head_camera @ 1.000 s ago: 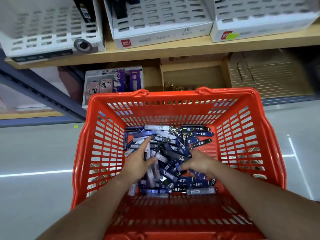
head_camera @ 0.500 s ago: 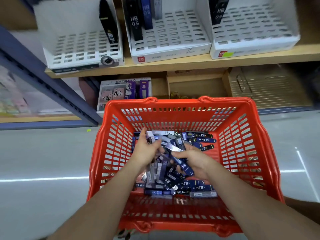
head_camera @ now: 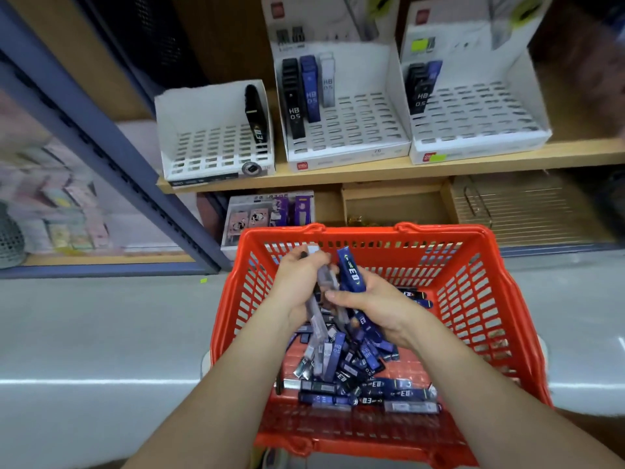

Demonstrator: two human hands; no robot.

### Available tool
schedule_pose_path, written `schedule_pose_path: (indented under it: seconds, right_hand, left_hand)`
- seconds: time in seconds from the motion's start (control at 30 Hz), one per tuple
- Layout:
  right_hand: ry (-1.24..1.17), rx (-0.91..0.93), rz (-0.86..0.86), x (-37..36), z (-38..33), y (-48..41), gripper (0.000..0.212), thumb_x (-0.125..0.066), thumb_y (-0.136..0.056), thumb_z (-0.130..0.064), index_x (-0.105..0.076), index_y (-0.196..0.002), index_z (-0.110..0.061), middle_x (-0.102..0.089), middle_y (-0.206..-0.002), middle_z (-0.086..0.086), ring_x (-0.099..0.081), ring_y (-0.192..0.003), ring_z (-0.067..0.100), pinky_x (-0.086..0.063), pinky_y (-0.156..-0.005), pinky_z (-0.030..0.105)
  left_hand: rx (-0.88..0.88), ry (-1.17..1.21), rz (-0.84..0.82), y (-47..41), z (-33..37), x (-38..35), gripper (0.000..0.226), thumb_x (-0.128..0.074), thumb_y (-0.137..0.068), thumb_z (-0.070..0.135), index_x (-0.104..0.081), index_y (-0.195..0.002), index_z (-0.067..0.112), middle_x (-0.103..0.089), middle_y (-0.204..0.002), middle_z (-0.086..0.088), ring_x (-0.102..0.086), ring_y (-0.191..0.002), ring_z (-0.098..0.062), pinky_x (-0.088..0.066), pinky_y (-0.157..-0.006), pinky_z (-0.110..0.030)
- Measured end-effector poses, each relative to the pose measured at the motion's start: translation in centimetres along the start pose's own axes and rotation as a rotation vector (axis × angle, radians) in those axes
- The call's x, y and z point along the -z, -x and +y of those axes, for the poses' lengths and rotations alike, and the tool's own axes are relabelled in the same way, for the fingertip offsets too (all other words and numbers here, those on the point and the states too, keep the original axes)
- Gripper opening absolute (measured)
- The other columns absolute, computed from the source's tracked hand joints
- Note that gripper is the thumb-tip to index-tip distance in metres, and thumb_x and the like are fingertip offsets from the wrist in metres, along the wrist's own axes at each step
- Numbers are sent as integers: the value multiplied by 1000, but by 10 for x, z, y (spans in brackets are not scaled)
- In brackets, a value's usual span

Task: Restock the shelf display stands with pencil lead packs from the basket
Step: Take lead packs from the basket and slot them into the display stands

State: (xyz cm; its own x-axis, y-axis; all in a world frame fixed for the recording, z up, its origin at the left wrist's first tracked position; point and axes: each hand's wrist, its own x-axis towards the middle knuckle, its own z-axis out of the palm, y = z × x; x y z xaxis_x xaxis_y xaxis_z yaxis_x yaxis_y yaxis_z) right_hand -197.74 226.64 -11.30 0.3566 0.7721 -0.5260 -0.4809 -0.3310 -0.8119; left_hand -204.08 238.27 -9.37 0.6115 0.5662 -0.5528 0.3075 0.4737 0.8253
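A red plastic basket (head_camera: 480,299) stands on the floor below the shelf, with a heap of pencil lead packs (head_camera: 358,377) in blue, black and grey inside. My left hand (head_camera: 297,286) grips a bunch of grey and black packs lifted above the heap. My right hand (head_camera: 372,306) holds several blue packs, one blue pack (head_camera: 351,270) sticking upright. Three white slotted display stands sit on the wooden shelf: the left stand (head_camera: 209,143) carries one black pack, the middle stand (head_camera: 345,123) three rows, the right stand (head_camera: 473,110) a few packs.
A blue metal shelf upright (head_camera: 101,143) slants across the left. Under the shelf sit a box of purple and pink items (head_camera: 267,214), a wooden tray (head_camera: 392,204) and a wire rack (head_camera: 521,208). Grey floor (head_camera: 101,333) surrounds the basket.
Both hands rose out of the heap with packs in them and came together above it. The view tilted up, so the display stands now show in full.
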Motion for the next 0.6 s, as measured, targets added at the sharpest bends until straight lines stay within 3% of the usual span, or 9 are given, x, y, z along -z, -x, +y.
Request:
schedule_pose_path:
  seconds: [0.1,0.17,0.27,0.33,0.4,0.5,0.6]
  right_hand:
    - [-210,-93,4,-3,-8,10,14,-64,-91,-8,-61,-105,-9,-65,-73,8,-61,-57,16,-39,-38,19]
    - [-321,-134,-13,-4,-14,15,18,-67,-89,-15,-62,-104,-8,-65,-76,10,-62,-61,18,-43,-40,22]
    - [-298,-110,-55,-12,-22,22,24,-70,-88,-24,-63,-106,-10,-66,-80,9,-64,-63,18,-50,-47,28]
    - [-265,-69,-53,-17,-27,26,22,-70,-87,-22,-63,-104,-12,-67,-83,8,-63,-63,16,-49,-47,27]
    - [-246,-7,-60,-21,-30,30,21,-72,-82,-19,-63,-101,-13,-67,-83,4,-61,-65,14,-46,-45,25]
    - [-224,78,-88,-21,-39,36,21,-73,-77,-8,-63,-96,-9,-66,-78,6,-62,-62,14,-38,-38,21]
    - [-171,119,-111,-18,-48,41,17,-71,-79,2,-63,-92,-4,-63,-73,10,-60,-57,14,-33,-33,18]
  left_hand:
    - [-148,-58,129,1,5,-5,19,-58,-83,2,-58,-96,17,-65,-81,-12,-63,-73,-26,-56,-64,-39]
    - [-240,-38,200,3,10,-8,24,-60,-84,5,-57,-102,22,-65,-79,-7,-62,-73,-22,-54,-75,-42]
    - [-354,-22,259,7,18,-12,23,-56,-91,10,-53,-110,22,-60,-77,-1,-56,-62,-10,-49,-64,-28]
    - [-422,-38,288,7,22,-17,21,-54,-92,15,-52,-112,22,-59,-82,-1,-56,-67,-10,-50,-67,-29]
    - [-474,-35,299,9,28,-23,19,-52,-94,18,-51,-113,22,-59,-83,1,-57,-72,-12,-50,-73,-33]
    - [-484,39,246,18,42,-31,17,-46,-98,16,-50,-112,25,-57,-69,6,-54,-58,-5,-48,-58,-21]
    - [-478,85,190,26,60,-33,13,-44,-99,17,-50,-110,22,-58,-61,7,-54,-55,-8,-46,-58,-26]
